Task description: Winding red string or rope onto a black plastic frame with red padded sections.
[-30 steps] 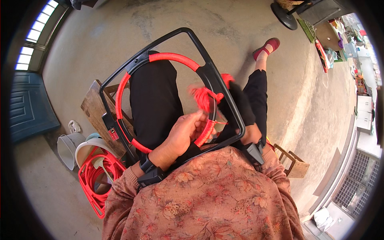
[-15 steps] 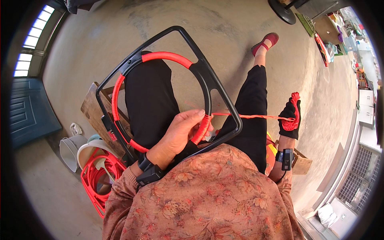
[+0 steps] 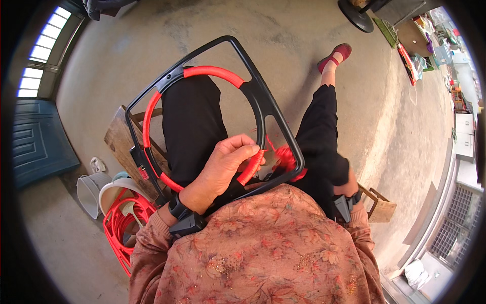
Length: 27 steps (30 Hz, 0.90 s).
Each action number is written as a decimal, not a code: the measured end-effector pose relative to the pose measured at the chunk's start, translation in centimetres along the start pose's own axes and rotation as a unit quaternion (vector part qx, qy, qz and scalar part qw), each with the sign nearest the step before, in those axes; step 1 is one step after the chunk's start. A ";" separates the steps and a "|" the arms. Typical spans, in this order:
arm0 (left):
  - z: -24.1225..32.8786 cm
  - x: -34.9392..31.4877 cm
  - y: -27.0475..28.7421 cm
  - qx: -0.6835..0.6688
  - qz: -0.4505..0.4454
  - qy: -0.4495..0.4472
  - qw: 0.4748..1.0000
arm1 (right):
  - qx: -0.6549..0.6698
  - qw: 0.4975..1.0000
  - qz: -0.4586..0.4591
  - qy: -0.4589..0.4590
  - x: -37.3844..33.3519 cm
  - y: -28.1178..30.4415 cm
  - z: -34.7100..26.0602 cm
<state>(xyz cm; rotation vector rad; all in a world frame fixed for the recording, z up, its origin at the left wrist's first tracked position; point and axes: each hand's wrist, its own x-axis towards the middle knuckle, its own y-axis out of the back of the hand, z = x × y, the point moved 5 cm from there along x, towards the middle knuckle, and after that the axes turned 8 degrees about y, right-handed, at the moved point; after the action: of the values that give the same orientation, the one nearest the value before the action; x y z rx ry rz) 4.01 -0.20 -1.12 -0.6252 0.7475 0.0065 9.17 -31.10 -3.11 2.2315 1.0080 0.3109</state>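
A black frame (image 3: 273, 104) with a round inner ring rests across my lap; stretches of the ring are wrapped in red cord (image 3: 215, 74). My left hand (image 3: 228, 158) is closed on the ring's lower right, thumb and fingers pinching the end of the cord-wrapped stretch (image 3: 251, 167). My right hand (image 3: 324, 164), in a black glove and smeared by motion, is at the frame's lower right corner. It holds a bundle of red cord (image 3: 287, 161), which shows partly through the frame's opening. A short strand runs from the bundle towards the ring. The right fingertips are hidden.
A wooden bench (image 3: 124, 144) lies under the frame's left side. Left of me stand a grey bucket (image 3: 90, 195), a white bucket (image 3: 109, 190) and a red frame with coiled cord (image 3: 124, 223). A round black stand base (image 3: 357, 17) is far right.
My right hand has swung inward from the far right to the frame's lower right corner, bringing the cord bundle. The taut cord has slackened. My left hand keeps its grip.
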 end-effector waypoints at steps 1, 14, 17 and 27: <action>0.0 0.0 0.0 0.014 -0.001 -0.017 1.000 | 0.070 0.995 -0.058 -0.038 0.2 -0.5 -0.3; -0.8 -0.2 -0.1 -0.004 -0.004 -0.043 0.999 | 0.641 0.729 0.004 -0.238 10.8 -7.2 -4.5; -1.6 0.3 0.3 -0.047 -0.001 0.002 0.999 | 0.656 0.720 0.024 -0.225 10.1 -8.0 -3.1; -1.5 0.3 -0.1 -0.066 -0.064 0.059 0.994 | 0.729 0.631 0.241 -0.108 14.2 -3.6 1.9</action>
<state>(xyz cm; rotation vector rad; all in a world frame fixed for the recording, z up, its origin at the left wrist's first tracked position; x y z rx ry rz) 3.30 -1.09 -2.10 -0.8048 0.8236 -0.0999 17.57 -19.79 -7.62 3.8325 0.3821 -0.9467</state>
